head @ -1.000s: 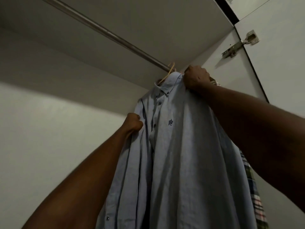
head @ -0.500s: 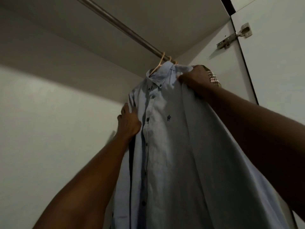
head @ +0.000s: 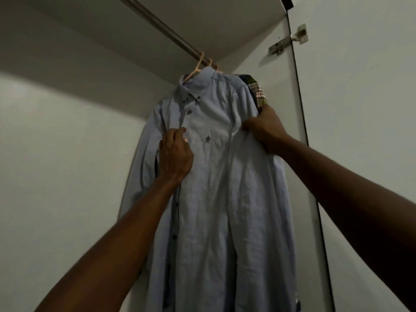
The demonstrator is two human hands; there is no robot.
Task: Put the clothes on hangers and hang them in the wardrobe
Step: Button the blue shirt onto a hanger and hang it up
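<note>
A light blue button-up shirt (head: pixel 225 188) hangs from a pale hanger (head: pixel 195 70) hooked over the metal wardrobe rail (head: pixel 162 28). My left hand (head: pixel 175 156) lies on the shirt's front placket at chest height, fingertips pinching the cloth by a button. My right hand (head: pixel 264 128) grips a fold of the shirt's fabric just under its right shoulder. A plaid shirt (head: pixel 256 91) hangs right behind the blue one, only its shoulder showing.
The wardrobe's white back wall (head: pixel 67 176) fills the left. The open door (head: pixel 364 109) with a metal hinge (head: pixel 290 40) stands at the right. More hanger hooks sit on the rail beside the blue shirt's hanger.
Both hands have come down from the collar and shoulder to chest height on the shirt. The shirt now hangs freely from the rail and faces me squarely.
</note>
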